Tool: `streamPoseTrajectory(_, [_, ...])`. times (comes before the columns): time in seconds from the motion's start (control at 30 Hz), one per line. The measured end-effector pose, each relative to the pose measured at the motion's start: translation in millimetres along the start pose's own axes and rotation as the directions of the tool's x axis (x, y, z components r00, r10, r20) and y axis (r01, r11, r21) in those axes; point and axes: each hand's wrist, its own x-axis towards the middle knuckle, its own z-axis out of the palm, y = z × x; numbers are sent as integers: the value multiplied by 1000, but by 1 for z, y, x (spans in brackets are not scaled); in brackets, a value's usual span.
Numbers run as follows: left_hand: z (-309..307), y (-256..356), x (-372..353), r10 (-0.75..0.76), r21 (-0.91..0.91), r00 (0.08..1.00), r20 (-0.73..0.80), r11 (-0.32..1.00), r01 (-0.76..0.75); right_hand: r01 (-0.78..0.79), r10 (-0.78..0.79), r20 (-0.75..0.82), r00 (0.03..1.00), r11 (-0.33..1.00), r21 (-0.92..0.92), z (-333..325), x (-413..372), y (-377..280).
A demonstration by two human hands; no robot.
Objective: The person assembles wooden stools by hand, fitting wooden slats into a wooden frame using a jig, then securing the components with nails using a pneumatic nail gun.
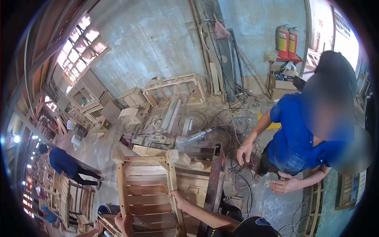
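A slatted wooden furniture frame [150, 190] with square posts at its far corners lies in front of me, over a work table. My right hand [179, 199] is closed around its right side rail, fingers over the rail's edge. At the lower left, my left hand [124, 224] is against the left side rail, its fingers partly hidden by the wood and the picture's bottom edge. To the right of the frame is a dark, rusty metal beam [214, 183] along the table. Small wood blocks [184, 159] lie just beyond the frame.
A co-worker in a blue shirt [292, 134] stands close at right, both hands in front. Cables [246, 181] coil over the floor between us. Beyond the table are a grey power tool [196, 136] and a wooden frame [175, 87]. Another person [65, 162] stands at left.
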Motion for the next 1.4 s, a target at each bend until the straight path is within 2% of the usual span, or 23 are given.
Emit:
streamPoseTrajectory(0.03, [-5,10,-13,40,-47,997,-63,998,-43,33,-33,14,999,999,20,4,-15,-19])
streamPoseTrajectory(0.07, [-17,15,-17,142,-174,986,85,977,-126,64,-65,28,997,997,36,7,-28,-36])
streamPoseTrajectory(0.17, [-40,19,-31,234,-30,971,-51,971,-235,84,-113,161,981,980,179,7,-74,-69])
streamPoseTrajectory(0.2, [-46,33,-42,262,-12,963,-62,965,-263,74,-134,250,959,969,236,4,-83,-72])
streamPoseTrajectory(0.3, [-75,90,-74,339,59,939,-63,940,-335,194,-273,288,918,942,275,12,-117,-89])
streamPoseTrajectory(0.33, [-81,108,-84,376,113,923,-83,923,-367,142,-245,356,902,946,292,13,-136,-106])
streamPoseTrajectory(0.43, [-92,157,-105,499,276,853,-153,850,-448,161,-287,390,875,932,325,17,-150,-124])
streamPoseTrajectory(0.47, [-93,171,-111,540,327,823,-174,820,-469,205,-347,455,820,920,333,14,-142,-124])
streamPoseTrajectory(0.57, [-93,212,-131,610,323,779,-142,773,-546,201,-367,348,863,880,431,17,-167,-150])
streamPoseTrajectory(0.6, [-93,223,-134,618,242,781,-88,774,-585,166,-369,355,859,857,488,16,-165,-155])
streamPoseTrajectory(0.7, [-84,248,-142,679,177,731,-64,729,-662,184,-431,318,844,790,584,3,-167,-160])
streamPoseTrajectory(0.73, [-84,239,-125,734,238,675,-72,670,-703,204,-461,303,834,768,608,-3,-162,-156])
streamPoseTrajectory(0.83, [-68,271,-145,820,448,568,-72,536,-716,139,-485,298,822,679,721,-21,-170,-157])
streamPoseTrajectory(0.87, [-60,293,-162,748,258,662,-49,650,-715,145,-491,273,828,657,740,-27,-176,-160])
streamPoseTrajectory(0.97, [-43,314,-159,845,335,533,-44,515,-789,233,-514,100,852,544,806,-38,-205,-178])
streamPoseTrajectory(1.0, [-36,321,-156,910,313,413,-36,403,-860,241,-526,79,847,512,824,-43,-207,-182])
streamPoseTrajectory(1.1, [-26,358,-171,926,268,359,117,319,-909,270,-525,0,851,438,858,-55,-212,-190])
streamPoseTrajectory(1.17, [-12,369,-167,959,211,251,132,220,-952,305,-476,-84,875,409,860,-63,-216,-193])
streamPoseTrajectory(1.23, [4,382,-165,973,198,186,138,157,-968,354,-481,-155,863,356,865,-71,-216,-196])
streamPoseTrajectory(1.33, [25,407,-170,960,160,148,237,112,-981,379,-534,-202,821,245,892,-78,-220,-198])
streamPoseTrajectory(1.4, [37,420,-172,961,111,82,264,54,-992,493,-497,-350,794,190,849,-78,-212,-193])
